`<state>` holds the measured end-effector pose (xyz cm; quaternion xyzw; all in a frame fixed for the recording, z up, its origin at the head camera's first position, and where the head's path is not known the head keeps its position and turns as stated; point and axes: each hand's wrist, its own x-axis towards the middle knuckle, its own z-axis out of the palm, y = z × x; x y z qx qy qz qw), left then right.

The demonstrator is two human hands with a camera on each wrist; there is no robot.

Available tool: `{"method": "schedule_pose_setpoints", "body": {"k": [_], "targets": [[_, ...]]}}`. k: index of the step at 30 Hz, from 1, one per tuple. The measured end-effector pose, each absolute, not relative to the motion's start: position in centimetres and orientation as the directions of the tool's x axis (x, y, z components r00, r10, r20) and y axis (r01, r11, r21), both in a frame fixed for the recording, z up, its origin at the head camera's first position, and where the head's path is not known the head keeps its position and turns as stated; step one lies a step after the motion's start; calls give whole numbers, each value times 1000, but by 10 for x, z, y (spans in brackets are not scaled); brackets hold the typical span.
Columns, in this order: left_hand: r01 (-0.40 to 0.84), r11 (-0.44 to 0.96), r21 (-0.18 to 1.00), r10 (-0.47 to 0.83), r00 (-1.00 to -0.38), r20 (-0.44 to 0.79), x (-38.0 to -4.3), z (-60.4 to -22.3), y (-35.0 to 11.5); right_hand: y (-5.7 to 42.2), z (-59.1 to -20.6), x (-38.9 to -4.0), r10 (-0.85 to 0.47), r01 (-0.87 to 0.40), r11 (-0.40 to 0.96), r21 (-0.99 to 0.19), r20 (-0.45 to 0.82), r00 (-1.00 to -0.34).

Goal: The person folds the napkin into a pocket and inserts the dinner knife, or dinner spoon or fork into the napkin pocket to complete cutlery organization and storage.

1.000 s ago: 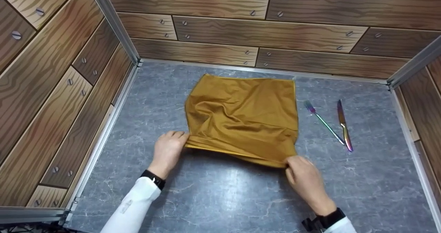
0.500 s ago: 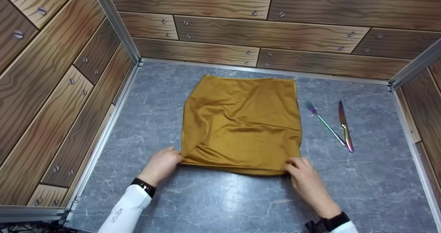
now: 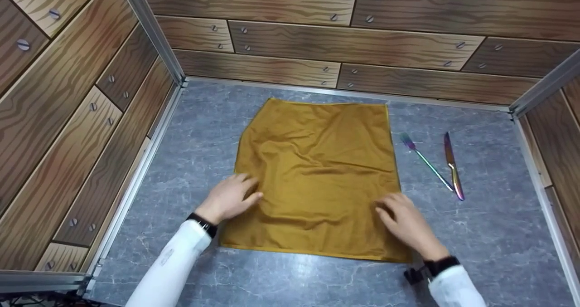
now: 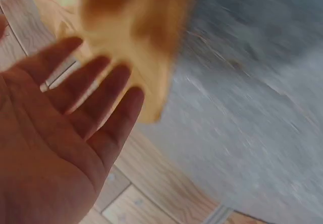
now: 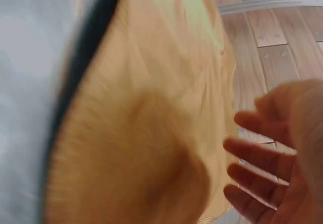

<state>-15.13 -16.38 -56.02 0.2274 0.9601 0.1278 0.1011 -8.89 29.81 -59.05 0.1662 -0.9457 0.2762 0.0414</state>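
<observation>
Head view: both hands, fingers spread, over side edges of mustard cloth, roomy tabletop leftward.

That mustard-gold cloth lies spread out on the grey bench, wrinkled, its left side slanting inward at the far end.

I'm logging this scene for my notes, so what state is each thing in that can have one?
Mustard cloth, spread out, wrinkled.
Iridescent fork, lying untouched, tines at the far end.
Iridescent knife, lying untouched, blade at the far end.
Left grip, open, holding nothing.
Right grip, open, holding nothing.
Left wristband, worn.
Right wristband, worn.
</observation>
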Motion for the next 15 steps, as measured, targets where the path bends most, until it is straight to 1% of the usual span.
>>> {"method": "schedule_pose_setpoints", "body": {"k": [2, 5, 8, 10, 15], "targets": [[392, 878, 275, 440, -887, -141, -162, -565, -157, 299, -593, -101, -299, -329, 812, -482, 141, -944], [348, 907, 236, 394, -899, -192, -177, -574, -148, 299, -597, -118, -307, -295, 843, -449, 48, -951], [311, 927, 211, 361, -891, -276, -189, -581, -144, 297, -599, -130, -294, -243, 877, -415, -63, -954], [294, 934, 202, 347, -883, -316, -198, -585, -143, 295, -599, -135, -284, -219, 894, -391, -115, -952], [261, 945, 198, 318, -875, -366, -221, -590, -146, 293, -596, -144, -272, -210, 910, -357, -134, -953]]}}
